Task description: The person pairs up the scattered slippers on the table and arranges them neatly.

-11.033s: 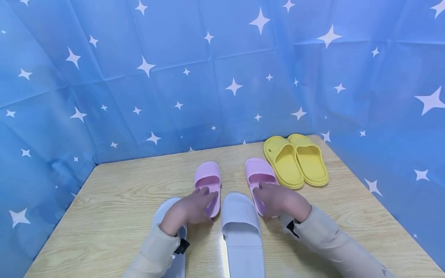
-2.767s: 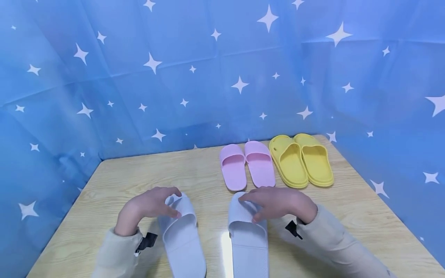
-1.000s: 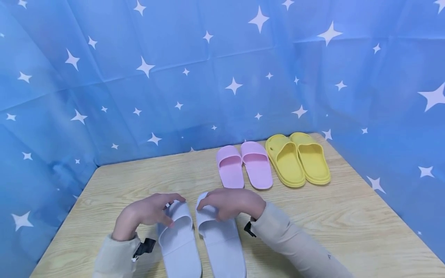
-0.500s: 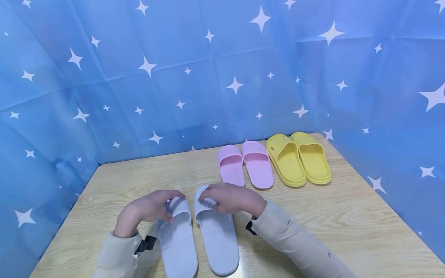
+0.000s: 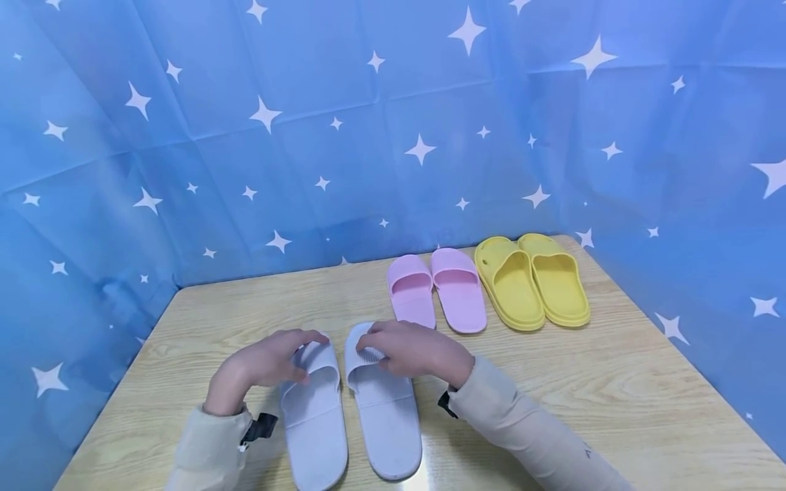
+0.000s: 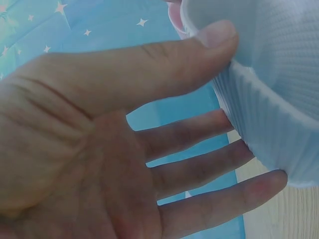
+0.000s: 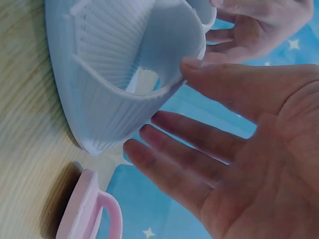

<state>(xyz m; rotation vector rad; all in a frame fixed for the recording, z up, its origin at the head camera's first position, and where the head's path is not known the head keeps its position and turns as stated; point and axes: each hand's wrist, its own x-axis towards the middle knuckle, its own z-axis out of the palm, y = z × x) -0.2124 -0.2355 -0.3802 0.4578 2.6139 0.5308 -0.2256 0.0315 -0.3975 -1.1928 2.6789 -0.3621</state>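
Two pale grey slippers lie side by side near the table's front, toes away from me, a narrow gap between them. My left hand (image 5: 264, 361) holds the strap of the left grey slipper (image 5: 318, 436) from its outer side; in the left wrist view the thumb lies at the opening's rim and fingertips touch the ribbed strap (image 6: 269, 119). Likewise, my right hand (image 5: 417, 351) holds the right grey slipper (image 5: 389, 426) by its strap, with thumb at the rim and fingertips along the side of the slipper (image 7: 114, 109) in the right wrist view.
Behind the right hand stands a pair of pink slippers (image 5: 459, 300), the left one partly hidden by that hand. A yellow pair (image 5: 518, 293) stands right beside them at the back right. A blue starry cloth (image 5: 344, 204) encloses the wooden table (image 5: 614, 389).
The pink slippers, handled 11 s ago, now stand together beside the yellow ones. The right grey slipper has come left toward its mate. In the last second both grey slippers slid slightly away from me.
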